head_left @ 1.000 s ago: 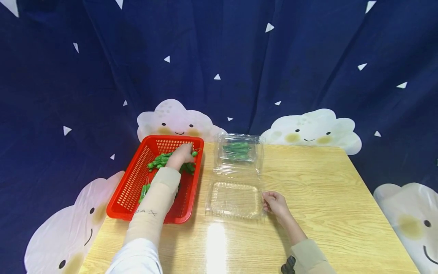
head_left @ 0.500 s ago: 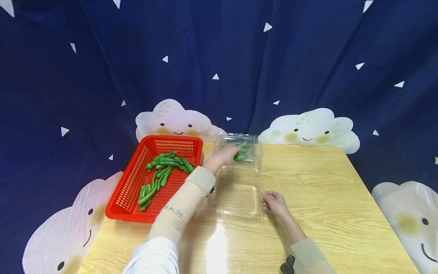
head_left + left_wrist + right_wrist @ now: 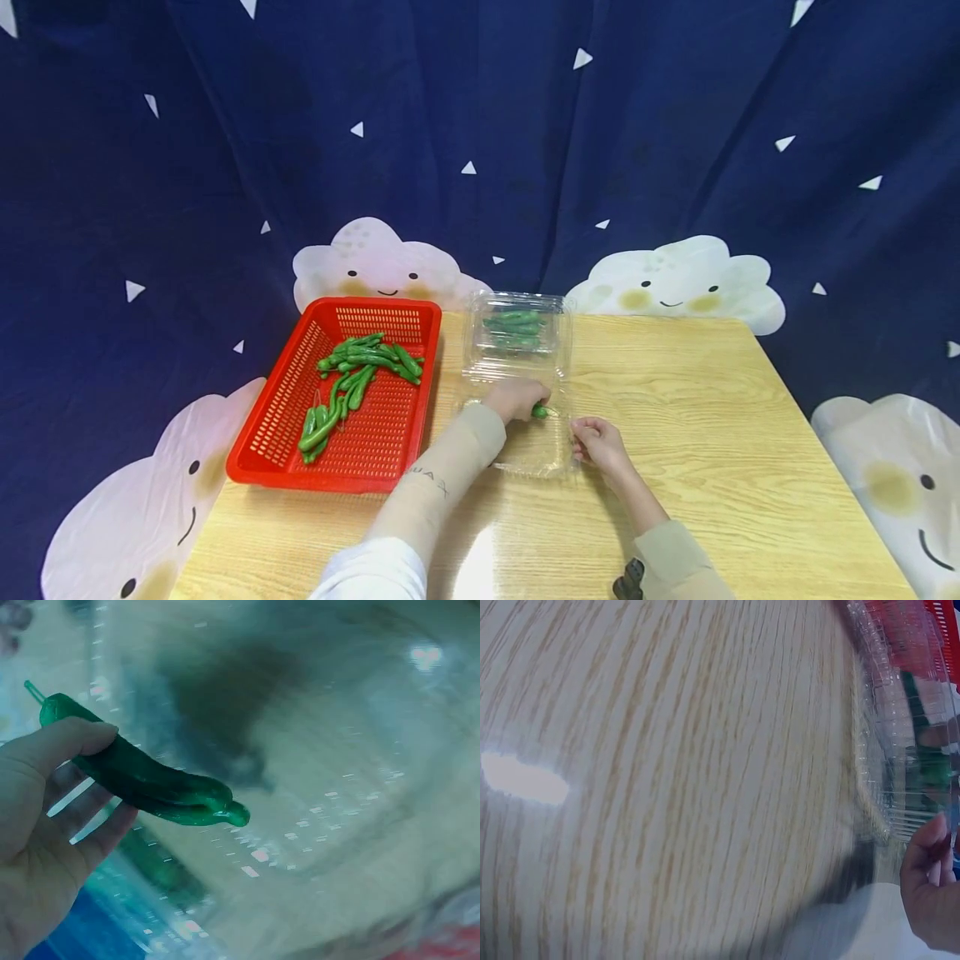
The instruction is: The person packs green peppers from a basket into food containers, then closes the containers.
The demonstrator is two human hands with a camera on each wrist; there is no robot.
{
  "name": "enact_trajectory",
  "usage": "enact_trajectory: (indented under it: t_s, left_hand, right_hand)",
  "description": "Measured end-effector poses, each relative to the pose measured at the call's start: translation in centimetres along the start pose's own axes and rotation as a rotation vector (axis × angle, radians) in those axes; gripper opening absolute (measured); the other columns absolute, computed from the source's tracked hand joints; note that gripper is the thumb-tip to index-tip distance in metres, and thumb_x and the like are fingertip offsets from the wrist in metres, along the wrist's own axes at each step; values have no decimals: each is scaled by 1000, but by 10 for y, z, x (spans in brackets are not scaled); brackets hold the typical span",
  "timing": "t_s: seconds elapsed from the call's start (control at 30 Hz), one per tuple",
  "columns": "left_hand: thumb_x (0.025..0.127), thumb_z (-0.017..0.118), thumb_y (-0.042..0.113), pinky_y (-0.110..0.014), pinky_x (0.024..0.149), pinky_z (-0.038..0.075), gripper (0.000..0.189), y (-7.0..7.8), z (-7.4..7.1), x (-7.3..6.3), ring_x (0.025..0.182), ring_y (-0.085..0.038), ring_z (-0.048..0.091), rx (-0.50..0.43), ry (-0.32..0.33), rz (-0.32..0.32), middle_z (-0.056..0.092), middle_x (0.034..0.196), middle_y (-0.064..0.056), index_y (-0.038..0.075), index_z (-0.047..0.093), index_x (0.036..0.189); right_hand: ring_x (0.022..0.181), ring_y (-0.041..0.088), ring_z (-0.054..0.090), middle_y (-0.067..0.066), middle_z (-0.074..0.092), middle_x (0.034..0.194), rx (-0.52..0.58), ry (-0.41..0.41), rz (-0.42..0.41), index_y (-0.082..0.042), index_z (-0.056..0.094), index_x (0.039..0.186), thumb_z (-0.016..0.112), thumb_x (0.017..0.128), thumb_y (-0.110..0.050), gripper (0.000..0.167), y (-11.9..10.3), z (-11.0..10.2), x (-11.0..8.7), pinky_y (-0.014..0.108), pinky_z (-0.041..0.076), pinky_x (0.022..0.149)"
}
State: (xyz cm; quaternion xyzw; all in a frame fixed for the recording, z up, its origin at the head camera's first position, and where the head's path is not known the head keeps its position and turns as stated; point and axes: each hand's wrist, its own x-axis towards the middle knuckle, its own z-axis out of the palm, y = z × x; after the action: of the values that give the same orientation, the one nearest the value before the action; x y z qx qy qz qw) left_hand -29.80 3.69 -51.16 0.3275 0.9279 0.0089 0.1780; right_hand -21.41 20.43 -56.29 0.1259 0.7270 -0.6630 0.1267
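My left hand (image 3: 519, 398) holds a green pepper (image 3: 539, 411) over the near half of a clear plastic clamshell box (image 3: 525, 467). The left wrist view shows the thumb on one side of the curved pepper (image 3: 161, 780) and fingers behind it; its stem points to the upper left. Whether the pepper touches the box floor, I cannot tell. At the box's right edge, my right hand (image 3: 602, 446) pinches the rim between thumb and fingers. In the right wrist view that hand (image 3: 934, 900) is at the corner of the box (image 3: 870, 727). Several green peppers (image 3: 516, 325) show in the far half.
On the left of the wooden table (image 3: 697, 417) stands a red plastic basket (image 3: 326, 482) with slotted walls. Several green peppers (image 3: 371, 358) lie heaped inside it. A dark blue curtain (image 3: 525, 125) printed with clouds hangs behind the table.
The left hand has gone from the basket, past the far half of the box, to its near half, now with a green pepper. My right hand stays at the rim.
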Motion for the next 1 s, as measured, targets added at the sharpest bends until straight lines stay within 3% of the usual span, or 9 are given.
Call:
enact_trajectory:
  t_s: [0.17,0.33,0.5,0.63,0.73,0.87,0.93,1.0]
  left_hand:
    - [89,56,14,-21,70,44,4,0,17,-1,72,-10,49,20,35,-52,52,78,7,18,57,87]
    - [87,59,12,-23,76,47,7,3,26,0,85,-11,58,139,62,-25,61,92,5,19,58,88]
    - [85,61,13,-24,79,48,10,6,29,0,94,-13,59,223,55,-24,61,102,5,20,58,91]
    - [82,65,12,-24,79,48,20,7,26,-1,95,-13,58,206,37,-20,60,104,4,20,60,100]
    - [80,67,6,-23,78,47,40,8,12,-4,98,-12,56,113,-10,-32,59,115,3,20,57,116]
    - [79,67,6,-25,79,46,55,5,-24,-12,102,-12,54,-73,-88,-50,54,128,1,19,49,130]
    - [80,64,8,-27,84,44,57,-3,-43,-16,106,-13,53,-133,-57,-16,53,129,-1,18,47,133]
    - [81,63,9,-29,91,42,57,-14,-58,-18,114,-17,50,-164,33,35,51,130,-4,16,44,134]
  right_hand:
    - [63,9,53,7,54,82,3,1,-7,6,46,115,50,94,-18,32,0,0,0,17,47,56]
    - [62,9,53,7,55,81,-2,2,-8,6,46,113,51,94,-19,32,-1,1,-1,18,48,56]
    - [62,8,53,7,55,81,-3,5,1,6,46,113,51,94,-20,32,-1,2,-1,18,47,56]
    - [61,9,52,8,56,81,-1,3,4,6,46,113,50,94,-18,31,-1,2,-1,18,47,55]
    - [62,9,53,8,56,82,1,-4,3,6,45,114,50,94,-18,32,0,1,0,19,47,56]
    - [63,9,53,8,57,83,1,-9,-1,6,45,115,51,94,-20,33,0,-1,-1,19,48,58]
    - [63,9,53,8,57,83,-2,-10,-1,5,45,114,51,94,-19,33,0,-1,-1,19,48,58]
    - [63,10,54,9,57,84,-7,-12,1,5,45,114,50,94,-19,32,0,0,-1,19,48,58]
